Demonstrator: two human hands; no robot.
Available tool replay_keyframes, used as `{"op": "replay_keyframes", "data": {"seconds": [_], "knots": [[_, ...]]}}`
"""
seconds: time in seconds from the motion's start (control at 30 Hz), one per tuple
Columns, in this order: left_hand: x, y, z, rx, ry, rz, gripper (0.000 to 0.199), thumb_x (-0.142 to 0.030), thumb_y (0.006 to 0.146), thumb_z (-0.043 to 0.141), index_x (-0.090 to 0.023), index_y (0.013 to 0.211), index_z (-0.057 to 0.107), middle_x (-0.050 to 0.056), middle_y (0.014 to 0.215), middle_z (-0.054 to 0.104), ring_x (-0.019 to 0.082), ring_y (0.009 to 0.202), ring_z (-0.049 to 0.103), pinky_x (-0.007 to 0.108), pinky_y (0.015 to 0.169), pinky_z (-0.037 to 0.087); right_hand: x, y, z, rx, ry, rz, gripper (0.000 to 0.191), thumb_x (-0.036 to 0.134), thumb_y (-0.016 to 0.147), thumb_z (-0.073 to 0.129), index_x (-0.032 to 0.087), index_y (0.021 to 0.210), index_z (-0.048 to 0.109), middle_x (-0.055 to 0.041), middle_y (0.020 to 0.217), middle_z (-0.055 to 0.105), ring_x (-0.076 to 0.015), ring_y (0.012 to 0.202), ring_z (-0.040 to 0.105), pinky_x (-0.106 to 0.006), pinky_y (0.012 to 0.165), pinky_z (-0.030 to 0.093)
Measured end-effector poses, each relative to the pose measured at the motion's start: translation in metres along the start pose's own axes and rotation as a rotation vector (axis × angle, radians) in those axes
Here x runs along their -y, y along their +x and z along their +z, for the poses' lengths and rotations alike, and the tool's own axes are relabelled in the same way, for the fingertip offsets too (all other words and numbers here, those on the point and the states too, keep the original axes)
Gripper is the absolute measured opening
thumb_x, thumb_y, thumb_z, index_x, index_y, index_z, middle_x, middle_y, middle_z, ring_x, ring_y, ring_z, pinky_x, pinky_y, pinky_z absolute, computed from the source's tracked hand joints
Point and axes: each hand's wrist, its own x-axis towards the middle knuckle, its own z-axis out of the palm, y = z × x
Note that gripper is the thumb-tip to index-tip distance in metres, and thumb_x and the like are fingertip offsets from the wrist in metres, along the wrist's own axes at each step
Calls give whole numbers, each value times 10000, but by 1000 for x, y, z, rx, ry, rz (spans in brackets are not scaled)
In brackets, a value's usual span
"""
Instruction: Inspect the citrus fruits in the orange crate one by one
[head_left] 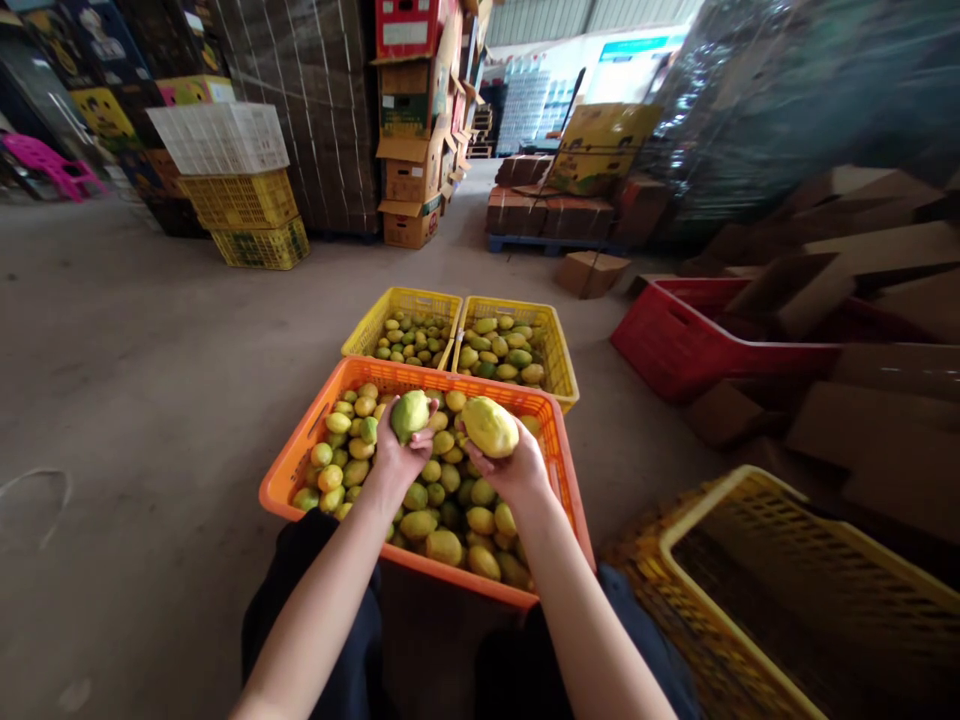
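My left hand (401, 455) is closed around a green lemon (410, 416), palm up, above the orange crate. In my right hand (517, 468) lies a larger, pale yellow lemon (490, 427), with the fingers curled under it. Both fruits are raised over the orange crate (300, 450), which is full of green and yellow lemons (444, 547). Behind it two yellow crates stand side by side. The left yellow crate (365, 322) contains small lemons; the right yellow crate (559, 350) contains bigger ones.
A yellow crate (739, 575) stands close on my right, with a red crate (652, 345) and flattened cardboard (885, 410) beyond it. Stacked crates (240, 200), carton stacks (409, 130) and a loaded pallet (551, 215) are further back on the concrete floor (150, 400).
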Motion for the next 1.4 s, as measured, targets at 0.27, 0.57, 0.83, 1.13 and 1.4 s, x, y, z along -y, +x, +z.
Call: {"op": "replay_keyframes", "data": {"seconds": [0.27, 0.57, 0.83, 1.13, 1.4], "knots": [[1, 6, -1, -32, 34, -10, 282, -233, 909, 494, -292, 1158, 614, 49, 963, 719, 65, 570, 610, 112, 464, 465, 1, 2, -4, -74, 65, 16, 175, 231, 796, 554, 183, 936, 646, -49, 623, 689, -191, 487, 653, -228, 338, 477], [0, 2, 8, -72, 33, 2, 253, -359, 893, 555, -183, 1061, 623, 16, 748, 661, 64, 485, 554, 117, 397, 453, 2, -5, 3, -55, 21, -110, 257, 397, 880, 557, 159, 916, 648, -56, 660, 706, -169, 479, 641, -219, 353, 488], [5, 7, 4, 16, 115, -90, 382, -426, 952, 377, -165, 1002, 651, 96, 838, 709, 114, 545, 621, 168, 423, 481, 7, -6, 4, -48, 110, -15, 284, 244, 889, 375, 175, 882, 650, -73, 599, 684, -149, 392, 556, -187, 291, 397], [6, 8, 6, -79, 49, 6, 267, -401, 890, 558, -204, 1053, 631, 20, 741, 676, 155, 660, 678, 234, 562, 576, 4, -3, 0, -169, 61, -145, 195, 346, 897, 541, 183, 903, 647, -35, 690, 719, -167, 540, 653, -272, 468, 557], [9, 13, -2, -113, 107, -64, 348, -352, 948, 361, -180, 1075, 637, 94, 800, 698, 191, 717, 696, 265, 548, 572, 7, -5, 1, -134, 104, -43, 300, 322, 924, 389, 167, 824, 625, -61, 603, 669, -172, 465, 597, -233, 372, 446]]}}
